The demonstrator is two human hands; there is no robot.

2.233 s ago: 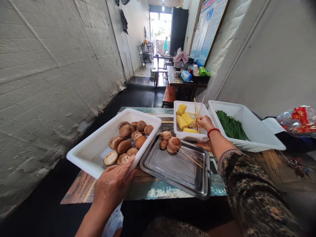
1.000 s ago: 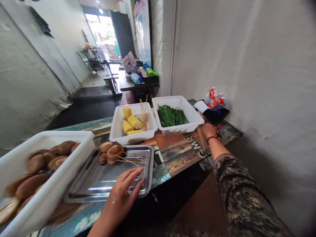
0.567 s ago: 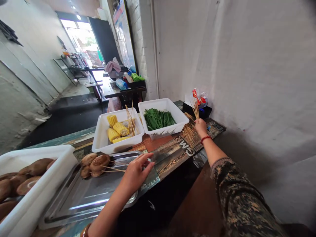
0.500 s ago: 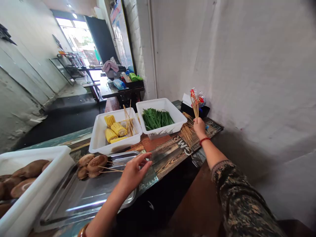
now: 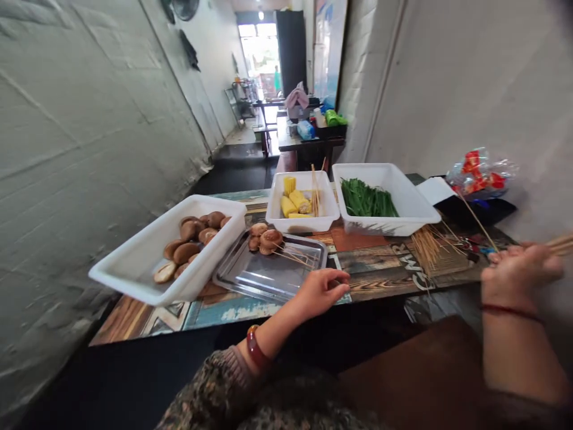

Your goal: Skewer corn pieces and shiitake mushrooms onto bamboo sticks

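Observation:
My right hand (image 5: 519, 275), at the far right beyond the table's end, is closed around a bundle of bamboo skewers (image 5: 560, 243). One skewer (image 5: 478, 222) sticks out from its other side, up and to the left. Held over the near edge of a clear plastic tray (image 5: 259, 276), my left hand (image 5: 320, 291) has its fingers loosely curved and apart, with nothing in it. Skewered mushrooms (image 5: 270, 240) lie at the tray's back, their sticks toward the right. More skewers (image 5: 425, 248) lie loose on the table.
A white tub (image 5: 134, 286) of brown mushrooms (image 5: 185, 253) stands left. Behind the tray, one white tub (image 5: 308, 224) holds corn (image 5: 299, 200) and skewers; another (image 5: 403, 226) holds green chives (image 5: 367, 198). A black box with red-and-clear wrapping (image 5: 478, 173) sits by the right wall.
The view has swung left, bringing the whole mushroom tub into sight. My right hand has turned, so the skewer bundle now points right instead of upright. My left hand stays empty near the tray.

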